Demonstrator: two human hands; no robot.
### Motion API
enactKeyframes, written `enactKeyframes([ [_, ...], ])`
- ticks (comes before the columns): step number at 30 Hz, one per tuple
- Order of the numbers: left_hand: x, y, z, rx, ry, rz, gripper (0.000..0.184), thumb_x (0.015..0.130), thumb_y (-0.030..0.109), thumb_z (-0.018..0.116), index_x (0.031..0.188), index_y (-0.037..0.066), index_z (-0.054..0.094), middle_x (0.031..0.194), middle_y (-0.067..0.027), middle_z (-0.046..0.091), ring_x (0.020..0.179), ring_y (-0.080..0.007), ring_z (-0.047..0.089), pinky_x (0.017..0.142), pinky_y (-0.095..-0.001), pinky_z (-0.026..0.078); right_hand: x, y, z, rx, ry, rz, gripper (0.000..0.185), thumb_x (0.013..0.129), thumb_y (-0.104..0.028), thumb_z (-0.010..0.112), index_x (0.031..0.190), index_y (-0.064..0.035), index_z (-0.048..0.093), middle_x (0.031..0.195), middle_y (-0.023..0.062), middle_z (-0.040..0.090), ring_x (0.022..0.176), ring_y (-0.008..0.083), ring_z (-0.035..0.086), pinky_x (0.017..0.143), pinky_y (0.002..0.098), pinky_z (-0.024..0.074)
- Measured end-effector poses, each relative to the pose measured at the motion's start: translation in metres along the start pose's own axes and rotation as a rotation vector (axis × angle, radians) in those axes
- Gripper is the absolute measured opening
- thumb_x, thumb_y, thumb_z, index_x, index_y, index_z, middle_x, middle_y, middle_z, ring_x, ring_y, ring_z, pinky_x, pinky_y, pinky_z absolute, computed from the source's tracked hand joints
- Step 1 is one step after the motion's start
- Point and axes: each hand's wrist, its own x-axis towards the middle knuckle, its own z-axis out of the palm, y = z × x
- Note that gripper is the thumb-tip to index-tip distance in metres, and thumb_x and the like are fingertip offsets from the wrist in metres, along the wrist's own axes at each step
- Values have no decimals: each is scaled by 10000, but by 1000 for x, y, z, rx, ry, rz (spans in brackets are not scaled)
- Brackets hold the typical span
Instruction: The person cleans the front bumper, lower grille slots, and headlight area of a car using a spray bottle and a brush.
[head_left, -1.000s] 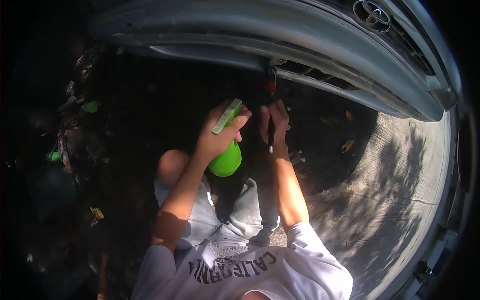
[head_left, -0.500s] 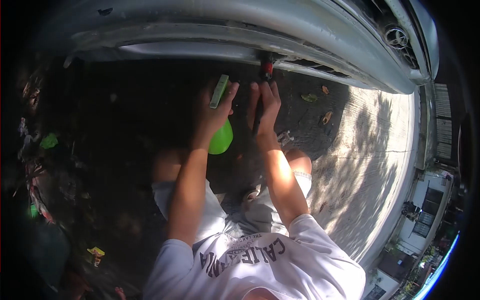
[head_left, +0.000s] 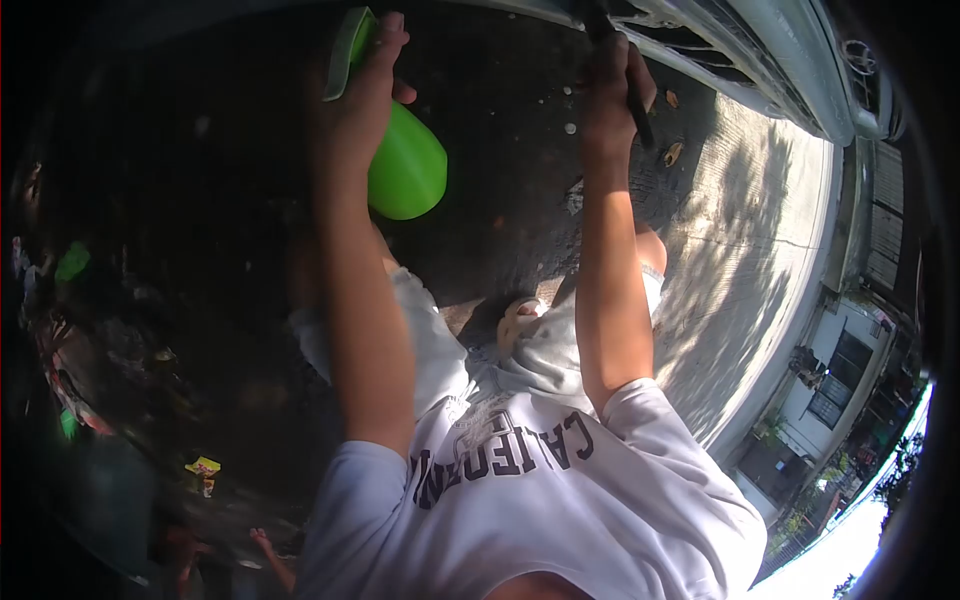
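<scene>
My left hand (head_left: 362, 105) is wrapped round the neck of a bright green spray bottle (head_left: 410, 165), its trigger head pointing up toward the top of the view. My right hand (head_left: 612, 100) grips a black-handled tool (head_left: 641, 115). Its far end reaches the car's lower edge and is too dark to make out. Both hands are held out in front of me, well apart, over shaded ground. Close beyond the right hand is the front bumper of a silver car (head_left: 790, 75).
Dry leaves (head_left: 673, 153) lie near the car. Sunlit concrete (head_left: 745, 230) stretches along the right. A yellow wrapper (head_left: 203, 467) and other litter (head_left: 75, 370) are on the left. A white building (head_left: 845, 365) stands far right. Skin-coloured shapes (head_left: 265, 545) show at bottom left, unclear.
My hands have moved farther apart and higher in the view, the left with the spray bottle, the right with the tool. The car has shifted up, partly out of view.
</scene>
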Motion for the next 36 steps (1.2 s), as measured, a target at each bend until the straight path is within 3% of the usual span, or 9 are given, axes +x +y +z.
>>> enactKeyframes([
  [4, -8, -1, 1, 83, -36, 20, 508, 894, 470, 701, 1166, 45, 646, 1052, -44, 725, 590, -98, 581, 608, -273, 468, 32, -4, 4, 181, -348, 175, 266, 1017, -282, 530, 988, -41, 639, 817, 59, 604, 708, 146, 582, 684, 290, 504],
  [6, -12, 1, 4, 54, 18, 38, 513, 893, 471, 701, 1164, 39, 641, 1047, -48, 725, 589, -99, 581, 603, -273, 463, 16, 18, 24, -446, -206, -654, 373, 1060, -271, 398, 887, -9, 599, 820, 71, 636, 668, 98, 537, 597, 242, 455],
  [7, -15, 3, 4, 54, 33, 45, 513, 893, 471, 701, 1164, 39, 641, 1047, -48, 725, 589, -99, 581, 603, -273, 463, 12, 15, 14, -433, -212, -663, 373, 1060, -271, 398, 887, -9, 599, 820, 71, 636, 668, 98, 537, 597, 242, 455],
  [9, -21, 8, 0, 98, 39, 71, 502, 892, 461, 705, 1156, 38, 642, 1039, -47, 724, 591, -98, 583, 595, -271, 461, 8, 5, -18, 142, -21, 91, 382, 1043, -334, 447, 928, -34, 654, 710, 6, 590, 581, 83, 542, 550, 249, 453],
  [16, -51, 18, -8, 88, 111, 92, 457, 920, 422, 686, 1155, 31, 643, 1046, -52, 721, 583, -101, 567, 585, -269, 458, -9, 2, 96, 558, -168, 364, 129, 971, -169, 525, 937, -61, 585, 747, 69, 605, 648, 178, 610, 598, 307, 511],
  [24, -65, 30, -17, 75, 195, 107, 433, 925, 427, 672, 1102, 31, 660, 1046, -54, 720, 581, -108, 574, 611, -266, 442, 12, 11, -5, 333, 49, 169, 341, 1038, -296, 404, 867, -52, 571, 824, 94, 645, 671, 163, 613, 622, 287, 511],
  [26, -65, 30, -16, 64, 190, 121, 437, 924, 432, 671, 1100, 31, 659, 1043, -54, 720, 580, -108, 577, 612, -267, 438, 6, 5, 9, 404, 79, 174, 456, 1066, -323, 366, 1132, 49, 622, 684, 60, 608, 569, 120, 550, 555, 266, 460],
  [31, -55, 22, -25, -56, 201, 125, 427, 925, 421, 680, 1088, 28, 658, 1041, -58, 718, 568, -109, 566, 598, -263, 455, -17, -20, 147, 741, -201, 377, 326, 1040, -344, 484, 912, -68, 603, 693, 16, 543, 610, 134, 535, 568, 290, 458],
  [36, -55, 25, -27, -52, 201, 92, 430, 921, 415, 689, 1096, 24, 656, 1043, -58, 717, 566, -108, 561, 585, -263, 466, 5, 12, 35, 345, -9, 122, 394, 1052, -348, 436, 797, -68, 545, 650, 20, 550, 603, 121, 556, 569, 262, 467],
])
